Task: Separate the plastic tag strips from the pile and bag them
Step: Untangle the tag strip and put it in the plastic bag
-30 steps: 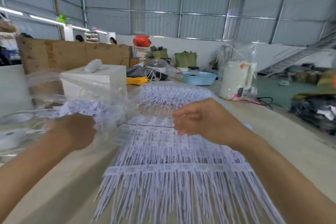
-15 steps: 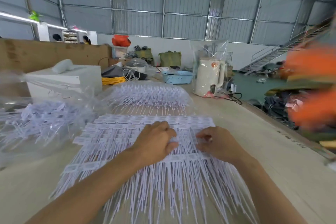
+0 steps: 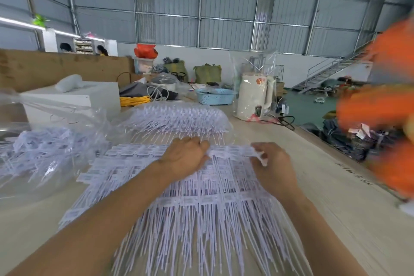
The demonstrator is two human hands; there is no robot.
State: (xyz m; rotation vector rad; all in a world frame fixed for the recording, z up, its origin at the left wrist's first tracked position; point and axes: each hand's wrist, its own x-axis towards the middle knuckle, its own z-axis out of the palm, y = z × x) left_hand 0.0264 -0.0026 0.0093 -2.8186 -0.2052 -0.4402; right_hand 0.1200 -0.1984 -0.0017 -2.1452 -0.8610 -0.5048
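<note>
Now I hold the top tag strip [image 3: 230, 151] by its printed band with both hands. My left hand [image 3: 184, 157] pinches one end and my right hand [image 3: 274, 163] pinches the other end, fingers curled round it, so that the strip lifts evenly and its thin tails do not catch in the layers below. It is raised a little above the pile [image 3: 190, 208], which lies flat on the table [image 3: 336, 219] in front of me. I cannot count the strips in the pile; I see at least four rows of bands. There are two bags: one open bag [image 3: 44, 159] at my left, already with tags inside and near enough for dropping, and one full bag [image 3: 177, 119] behind the pile.
</note>
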